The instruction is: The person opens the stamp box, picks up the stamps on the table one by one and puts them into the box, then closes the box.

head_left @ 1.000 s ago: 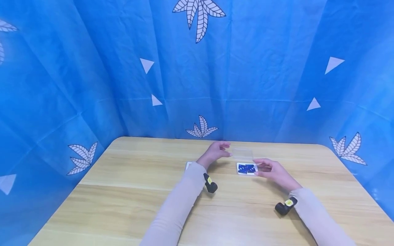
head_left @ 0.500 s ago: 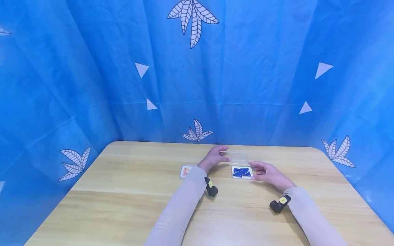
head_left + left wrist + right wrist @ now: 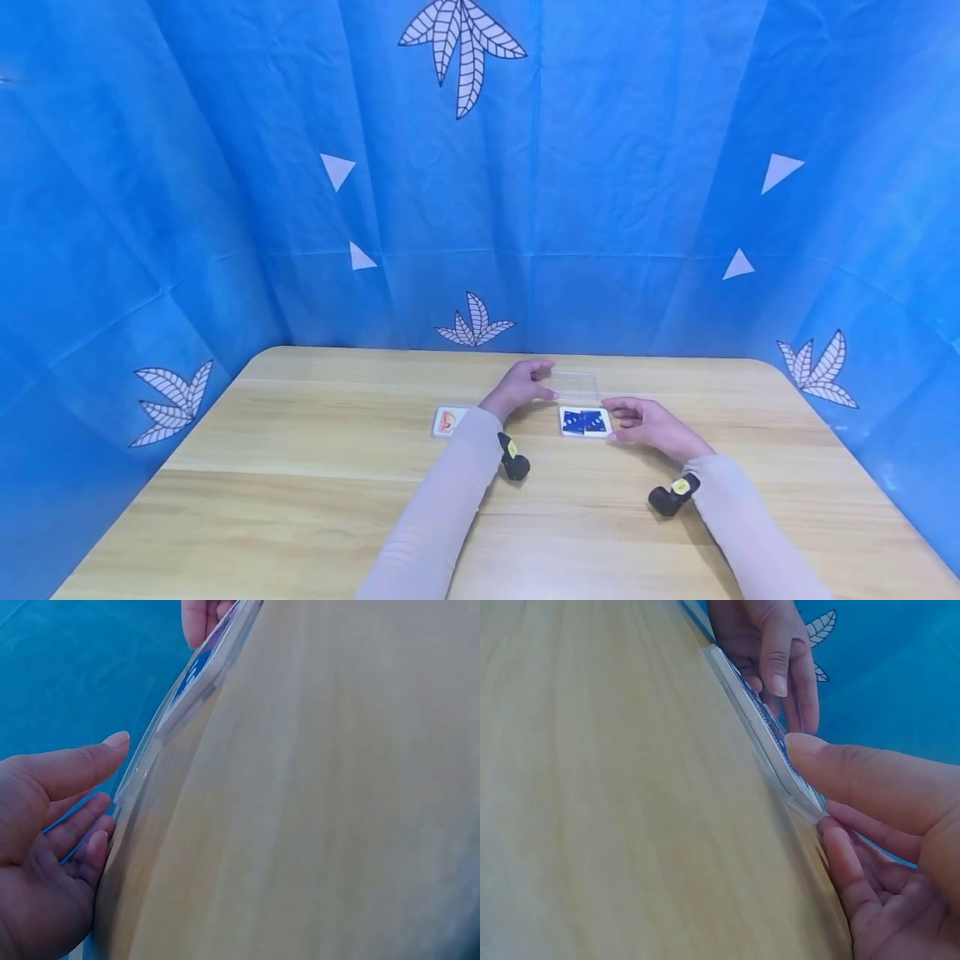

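A flat clear plastic card case [image 3: 585, 422] lies on the table, with blue patterned cards on a white backing in it. Its transparent lid [image 3: 575, 385] is folded back behind it. My right hand [image 3: 647, 423] holds the case's right end, the thumb at the near corner and the fingers round the far side. At the lid's left edge is my left hand [image 3: 519, 387], thumb and fingers spread apart around the corner. In the left wrist view a gap shows between the left thumb [image 3: 90, 761] and the lid's edge.
A second flat case [image 3: 447, 422] with an orange picture lies to the left, partly hidden by the left sleeve. The wooden table [image 3: 300, 500] ends at a blue curtain [image 3: 480, 192] close behind the hands.
The head view has shifted slightly, bringing more of the second case into sight. The blue cards look straighter than before. Both hands keep nearly the same places.
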Demonstrator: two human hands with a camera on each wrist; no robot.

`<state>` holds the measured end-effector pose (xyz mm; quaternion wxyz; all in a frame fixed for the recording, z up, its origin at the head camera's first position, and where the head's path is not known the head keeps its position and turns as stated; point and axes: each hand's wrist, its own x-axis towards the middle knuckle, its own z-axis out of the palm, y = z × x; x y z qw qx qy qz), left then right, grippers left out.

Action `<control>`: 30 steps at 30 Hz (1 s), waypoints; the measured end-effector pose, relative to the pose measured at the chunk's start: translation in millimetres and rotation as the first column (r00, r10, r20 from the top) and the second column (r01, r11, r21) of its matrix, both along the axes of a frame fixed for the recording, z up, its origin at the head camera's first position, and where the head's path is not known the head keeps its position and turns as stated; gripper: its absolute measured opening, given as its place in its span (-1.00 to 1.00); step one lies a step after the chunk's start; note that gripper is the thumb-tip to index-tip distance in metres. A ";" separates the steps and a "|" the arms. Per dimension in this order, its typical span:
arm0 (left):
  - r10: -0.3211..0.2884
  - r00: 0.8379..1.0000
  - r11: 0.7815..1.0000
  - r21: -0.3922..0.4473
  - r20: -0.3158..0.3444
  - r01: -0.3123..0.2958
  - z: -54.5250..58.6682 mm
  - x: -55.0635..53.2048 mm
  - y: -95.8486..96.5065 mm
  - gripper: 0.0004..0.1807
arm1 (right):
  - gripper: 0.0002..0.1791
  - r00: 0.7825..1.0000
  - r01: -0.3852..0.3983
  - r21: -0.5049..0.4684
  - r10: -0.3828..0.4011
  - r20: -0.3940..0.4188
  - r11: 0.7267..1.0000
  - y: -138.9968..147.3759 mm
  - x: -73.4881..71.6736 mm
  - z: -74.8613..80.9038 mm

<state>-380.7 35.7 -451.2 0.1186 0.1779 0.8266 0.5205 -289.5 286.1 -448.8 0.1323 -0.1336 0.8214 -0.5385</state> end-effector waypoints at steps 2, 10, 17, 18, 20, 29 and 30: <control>-0.001 1.000 1.000 0.001 -0.002 0.001 -0.8 0.7 -1.4 -0.28 | -0.26 1.000 -0.003 -0.017 0.004 0.007 1.000 -0.2 0.7 0.2; -0.001 1.000 1.000 -0.011 0.000 0.001 -0.4 2.0 -1.6 -0.28 | -0.29 1.000 -0.005 -0.025 0.006 0.020 1.000 1.8 0.5 -0.8; 0.009 1.000 1.000 -0.026 -0.016 -0.009 -1.8 2.0 -0.1 -0.28 | -0.30 1.000 0.015 -0.011 -0.015 0.008 1.000 0.3 -0.9 -3.2; 0.006 1.000 1.000 -0.029 -0.023 -0.007 -2.5 1.6 0.3 -0.28 | -0.30 1.000 0.017 -0.006 -0.017 0.004 1.000 0.1 -1.0 -3.2; 0.001 1.000 0.999 -0.046 -0.031 -0.003 -3.3 0.9 0.5 -0.27 | -0.29 1.000 0.024 0.004 -0.024 -0.002 1.000 -0.6 -1.1 -3.2; 0.004 0.998 0.996 -0.086 -0.066 -0.009 -6.6 -2.1 3.7 -0.26 | -0.31 0.999 0.048 0.021 -0.048 -0.003 0.999 -0.9 -0.8 -4.4; 0.004 0.998 0.996 -0.085 -0.070 -0.010 -6.7 -1.9 4.2 -0.26 | -0.31 0.999 0.048 0.018 -0.048 -0.002 0.999 -0.5 -0.6 -4.4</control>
